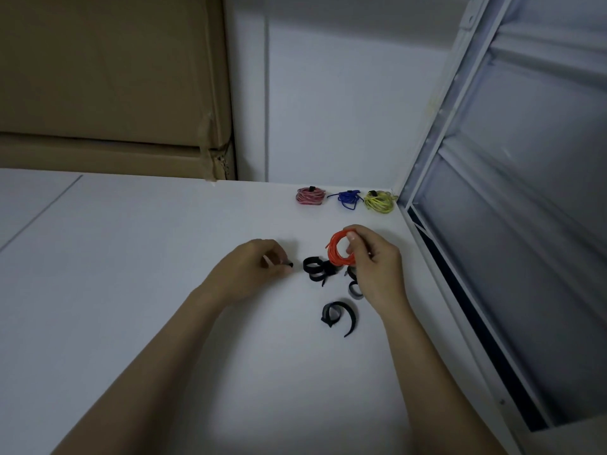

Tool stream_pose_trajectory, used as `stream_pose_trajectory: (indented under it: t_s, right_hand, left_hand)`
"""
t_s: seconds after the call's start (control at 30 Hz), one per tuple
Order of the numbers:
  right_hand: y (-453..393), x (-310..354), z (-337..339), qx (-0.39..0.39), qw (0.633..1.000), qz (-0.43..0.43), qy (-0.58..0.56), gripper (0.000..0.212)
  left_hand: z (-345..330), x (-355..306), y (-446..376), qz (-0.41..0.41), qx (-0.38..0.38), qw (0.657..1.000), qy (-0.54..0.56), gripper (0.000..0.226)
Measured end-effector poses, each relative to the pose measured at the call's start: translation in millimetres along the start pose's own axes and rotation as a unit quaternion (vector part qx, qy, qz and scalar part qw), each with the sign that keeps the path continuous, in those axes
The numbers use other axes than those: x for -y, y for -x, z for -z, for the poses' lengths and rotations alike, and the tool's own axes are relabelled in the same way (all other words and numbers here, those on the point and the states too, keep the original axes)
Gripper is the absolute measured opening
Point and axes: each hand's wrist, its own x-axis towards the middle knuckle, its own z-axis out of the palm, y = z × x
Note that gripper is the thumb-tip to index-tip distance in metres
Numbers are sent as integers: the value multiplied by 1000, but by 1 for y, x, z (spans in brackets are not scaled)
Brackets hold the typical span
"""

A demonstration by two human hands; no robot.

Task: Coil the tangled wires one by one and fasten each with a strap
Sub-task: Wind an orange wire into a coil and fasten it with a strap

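My right hand (pixel 377 261) grips a coiled orange wire (pixel 336 251) upright just above the white table (pixel 131 257), thumb through the coil. My left hand (pixel 259 267) is curled and pinches the end of a black strap (pixel 290 265) at its fingertips. Between the hands lie loose curled black straps (pixel 315 267). Another black strap (pixel 338 316) lies nearer to me, and one (pixel 354 289) is partly hidden under my right hand. At the back of the table sit three strapped coils: pink (pixel 310 196), blue (pixel 348 198) and yellow (pixel 379 201).
A cardboard box (pixel 108 87) stands against the wall at the back left. A white-framed window (pixel 525 224) runs along the table's right edge, close to my right hand.
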Motion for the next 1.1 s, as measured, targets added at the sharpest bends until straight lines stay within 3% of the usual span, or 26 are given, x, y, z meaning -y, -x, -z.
stream_pose_trajectory:
  t_s: [0.07,0.23,0.4,0.57,0.7,0.83,1.1]
  right_hand:
    - [-2,2,-6,11,1000,4,5,13]
    - [-13,4,-7,4,1000,10,8,13]
    - [-27,-3,-2,3,1000,19,23,14]
    - [-44,-8,-2,-3,999,16,28,13]
    - [-51,-17,-3,1,999,12,34,14]
    - [-50,-25,-2,2,999,27,41,14]
    - [-53,-28,7,-33,998,22,38,14]
  left_hand:
    - [-4,1,-4,-8,8,1000,-10,2]
    - [-7,-2,-23,-24,-58,998,1,2]
    - [-10,-3,-42,-24,-68,993,-94,11]
    - [-12,-4,-49,-45,-25,994,-100,28]
    - [-17,-16,-54,-96,-41,990,-94,19]
    - [-23,-30,-63,-113,3,991,-74,17]
    - [-35,-54,-85,-68,98,979,-163,12]
